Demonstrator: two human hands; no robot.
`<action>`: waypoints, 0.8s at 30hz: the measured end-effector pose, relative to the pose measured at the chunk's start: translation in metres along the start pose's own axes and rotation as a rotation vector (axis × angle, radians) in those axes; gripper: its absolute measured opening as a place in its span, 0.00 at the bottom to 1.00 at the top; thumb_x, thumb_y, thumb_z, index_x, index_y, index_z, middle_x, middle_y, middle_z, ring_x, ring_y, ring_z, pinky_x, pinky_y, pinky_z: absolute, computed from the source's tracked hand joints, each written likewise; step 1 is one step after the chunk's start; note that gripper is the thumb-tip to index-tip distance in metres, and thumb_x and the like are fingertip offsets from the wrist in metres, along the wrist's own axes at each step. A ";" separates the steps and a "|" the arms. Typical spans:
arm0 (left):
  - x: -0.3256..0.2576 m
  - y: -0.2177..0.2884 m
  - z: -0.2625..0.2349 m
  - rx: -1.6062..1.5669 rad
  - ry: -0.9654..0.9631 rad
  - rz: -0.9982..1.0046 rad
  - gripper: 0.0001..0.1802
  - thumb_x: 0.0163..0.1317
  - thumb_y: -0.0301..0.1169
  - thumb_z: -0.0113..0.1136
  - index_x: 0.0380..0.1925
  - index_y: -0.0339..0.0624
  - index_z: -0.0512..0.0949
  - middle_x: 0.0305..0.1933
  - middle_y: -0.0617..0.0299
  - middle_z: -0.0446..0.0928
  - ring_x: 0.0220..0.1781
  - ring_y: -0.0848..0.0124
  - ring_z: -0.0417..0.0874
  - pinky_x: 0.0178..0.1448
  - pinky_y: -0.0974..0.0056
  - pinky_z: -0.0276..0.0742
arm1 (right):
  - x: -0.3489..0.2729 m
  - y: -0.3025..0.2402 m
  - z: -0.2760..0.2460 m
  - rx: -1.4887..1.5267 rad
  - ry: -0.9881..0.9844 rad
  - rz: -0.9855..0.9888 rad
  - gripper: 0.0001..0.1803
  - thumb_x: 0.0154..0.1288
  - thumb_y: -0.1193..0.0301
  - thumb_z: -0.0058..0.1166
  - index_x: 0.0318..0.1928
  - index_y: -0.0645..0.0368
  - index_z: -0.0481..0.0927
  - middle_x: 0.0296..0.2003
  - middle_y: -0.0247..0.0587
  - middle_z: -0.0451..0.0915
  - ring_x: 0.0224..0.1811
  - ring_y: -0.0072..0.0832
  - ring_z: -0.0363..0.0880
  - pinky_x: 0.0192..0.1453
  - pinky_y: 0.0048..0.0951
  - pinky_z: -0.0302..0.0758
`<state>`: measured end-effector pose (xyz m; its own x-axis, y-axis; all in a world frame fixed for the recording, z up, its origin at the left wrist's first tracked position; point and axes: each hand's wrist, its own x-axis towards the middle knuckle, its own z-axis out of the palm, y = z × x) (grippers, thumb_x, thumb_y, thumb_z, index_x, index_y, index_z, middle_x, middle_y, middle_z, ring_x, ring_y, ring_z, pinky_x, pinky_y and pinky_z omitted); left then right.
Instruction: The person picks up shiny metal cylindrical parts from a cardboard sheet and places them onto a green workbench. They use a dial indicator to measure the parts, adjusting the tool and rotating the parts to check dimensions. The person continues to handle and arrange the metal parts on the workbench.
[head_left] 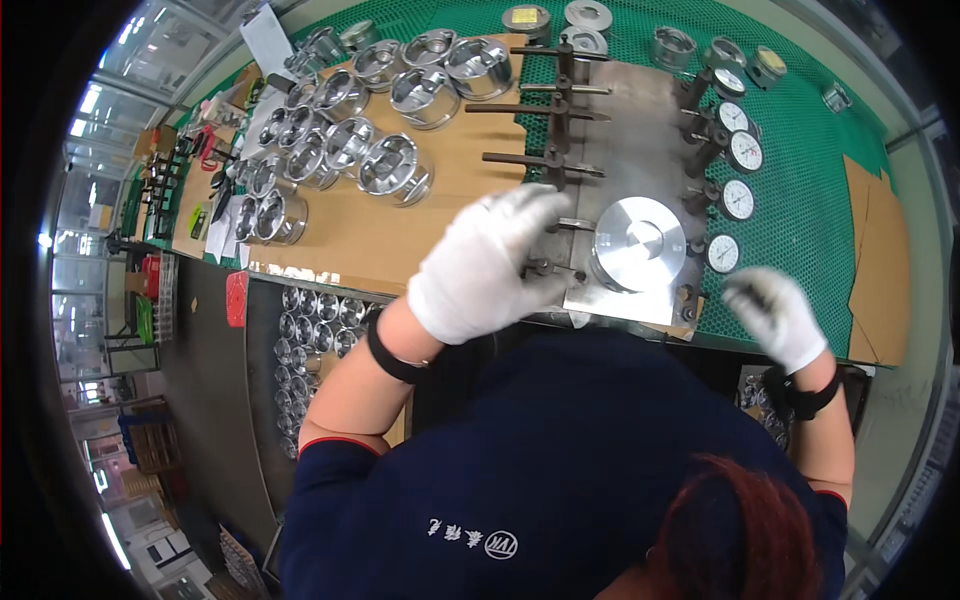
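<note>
A round, bright metal piston (640, 247) sits flat face up on the near end of a grey metal plate (640, 120). Left of it is my left hand (485, 265) in a white glove, its thumb and fingers apart around the dark posts and rods of a gauge fixture (562, 130). Part of the nearest post and rod is hidden behind that hand. My right hand (778, 315), also gloved and with darkened fingertips, hovers right of the piston near the table's front edge. Its fingers are loosely bent and apart, with nothing visible in them.
Several round dial gauges (738, 200) line the plate's right side. Shiny pistons (395, 170) crowd the brown cardboard (460, 220) at left. More parts (675, 45) stand on the green mat (800, 200) at the back. Trays of pistons (310, 335) lie below the table edge.
</note>
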<state>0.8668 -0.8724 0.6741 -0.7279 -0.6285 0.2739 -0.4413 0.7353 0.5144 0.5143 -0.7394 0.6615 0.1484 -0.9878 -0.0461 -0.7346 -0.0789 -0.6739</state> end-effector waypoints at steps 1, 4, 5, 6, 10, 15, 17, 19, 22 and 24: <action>0.000 0.001 0.019 -0.019 0.019 0.018 0.37 0.48 0.36 0.78 0.59 0.41 0.74 0.59 0.44 0.77 0.60 0.46 0.79 0.65 0.51 0.75 | -0.004 0.002 0.015 -0.038 -0.049 -0.033 0.12 0.63 0.73 0.62 0.47 0.63 0.82 0.34 0.49 0.83 0.38 0.43 0.84 0.45 0.38 0.80; 0.013 0.011 0.060 -0.014 -0.072 0.073 0.43 0.43 0.39 0.80 0.61 0.44 0.71 0.68 0.36 0.68 0.61 0.41 0.77 0.65 0.47 0.75 | 0.004 -0.004 0.049 -0.014 -0.204 -0.023 0.33 0.63 0.67 0.64 0.65 0.70 0.70 0.32 0.55 0.83 0.34 0.49 0.84 0.41 0.41 0.81; 0.017 0.014 0.073 0.027 -0.075 0.043 0.45 0.42 0.38 0.80 0.62 0.44 0.70 0.69 0.34 0.66 0.61 0.41 0.77 0.65 0.47 0.75 | 0.007 0.001 0.063 -0.066 -0.172 0.010 0.35 0.63 0.65 0.63 0.66 0.72 0.68 0.33 0.58 0.83 0.34 0.51 0.84 0.41 0.43 0.81; 0.019 0.017 0.082 0.068 -0.078 0.011 0.47 0.41 0.37 0.81 0.63 0.44 0.69 0.70 0.33 0.64 0.60 0.41 0.78 0.64 0.47 0.76 | 0.009 0.008 0.078 -0.118 -0.142 0.043 0.38 0.64 0.63 0.63 0.67 0.73 0.66 0.33 0.62 0.83 0.35 0.53 0.85 0.41 0.44 0.81; 0.024 0.013 0.107 -0.001 -0.011 -0.039 0.50 0.41 0.35 0.81 0.66 0.43 0.65 0.70 0.30 0.63 0.59 0.40 0.78 0.63 0.48 0.77 | 0.015 0.007 0.097 -0.189 -0.020 0.131 0.40 0.64 0.61 0.62 0.67 0.77 0.64 0.33 0.65 0.83 0.35 0.55 0.85 0.41 0.46 0.81; 0.029 0.003 0.111 -0.013 0.020 0.010 0.50 0.42 0.36 0.81 0.66 0.42 0.64 0.70 0.30 0.63 0.59 0.38 0.78 0.63 0.49 0.77 | 0.010 0.003 0.109 0.044 -0.066 0.150 0.43 0.64 0.66 0.66 0.70 0.78 0.60 0.27 0.51 0.81 0.30 0.38 0.84 0.39 0.33 0.80; 0.030 0.003 0.111 -0.002 0.009 0.022 0.50 0.43 0.36 0.81 0.67 0.42 0.64 0.70 0.30 0.63 0.60 0.38 0.77 0.63 0.49 0.77 | 0.012 0.005 0.115 0.171 -0.049 0.177 0.45 0.64 0.67 0.66 0.72 0.78 0.56 0.27 0.46 0.80 0.30 0.33 0.82 0.39 0.31 0.79; 0.031 0.004 0.114 0.022 -0.009 0.022 0.51 0.43 0.35 0.81 0.67 0.42 0.64 0.70 0.31 0.64 0.62 0.38 0.76 0.64 0.49 0.76 | 0.017 0.004 0.114 0.347 -0.046 0.259 0.48 0.65 0.68 0.65 0.74 0.78 0.51 0.28 0.43 0.80 0.31 0.29 0.81 0.40 0.29 0.78; 0.035 -0.004 0.121 -0.010 0.071 0.080 0.50 0.43 0.32 0.81 0.67 0.43 0.63 0.70 0.32 0.64 0.62 0.37 0.76 0.63 0.48 0.77 | 0.021 0.006 0.110 0.337 -0.090 0.280 0.50 0.67 0.69 0.63 0.76 0.77 0.44 0.30 0.42 0.81 0.27 0.27 0.81 0.34 0.28 0.78; 0.037 -0.004 0.121 -0.036 0.075 0.082 0.46 0.46 0.27 0.74 0.67 0.41 0.63 0.70 0.31 0.63 0.62 0.36 0.75 0.65 0.48 0.76 | 0.020 0.008 0.110 0.451 -0.107 0.343 0.49 0.69 0.70 0.61 0.77 0.74 0.43 0.31 0.42 0.82 0.23 0.25 0.79 0.28 0.26 0.77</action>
<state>0.7780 -0.8684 0.5840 -0.7187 -0.5851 0.3757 -0.3620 0.7762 0.5162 0.5839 -0.7446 0.5741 0.0353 -0.9258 -0.3763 -0.4007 0.3318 -0.8540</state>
